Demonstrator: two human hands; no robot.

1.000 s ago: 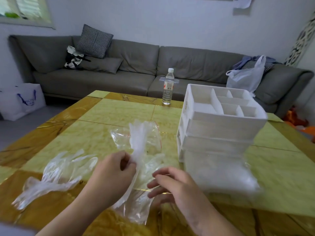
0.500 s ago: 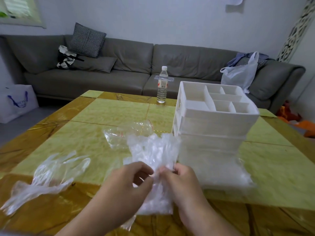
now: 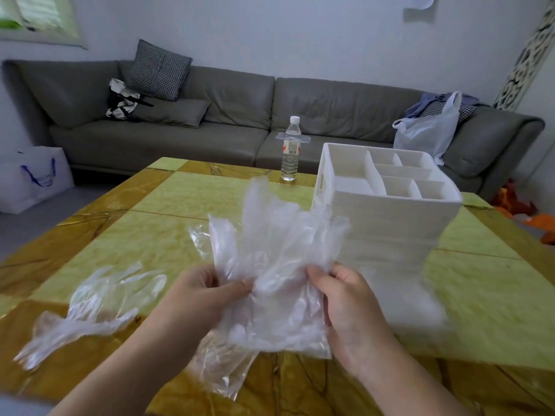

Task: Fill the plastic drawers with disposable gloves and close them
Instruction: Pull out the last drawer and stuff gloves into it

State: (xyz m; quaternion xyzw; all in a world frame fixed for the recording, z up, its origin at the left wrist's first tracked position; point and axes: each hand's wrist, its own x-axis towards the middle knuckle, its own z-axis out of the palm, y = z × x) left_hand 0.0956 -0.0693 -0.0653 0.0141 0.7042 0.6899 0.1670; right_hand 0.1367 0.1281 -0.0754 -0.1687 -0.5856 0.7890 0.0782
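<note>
Head view: the left hand (image 3: 207, 292) and right hand (image 3: 345, 298) each pinch a side of one bunch of clear gloves (image 3: 276, 265), lifted above the near middle of the desk (image 3: 168, 202); how many gloves are in the bunch cannot be told, the film overlaps and blurs. Half a second ago the bunch sat lower and crumpled; now it is raised and fanned, fingers up, hiding the left lower part of the white drawer unit (image 3: 390, 217) toward the desk's right edge. Its lowest drawer front is smeared by blur. One clear bag (image 3: 222, 364) hangs under the bunch. One loose heap of gloves (image 3: 93, 307) lies by the near left corner. One water bottle (image 3: 291, 148) stands at the far edge
</note>
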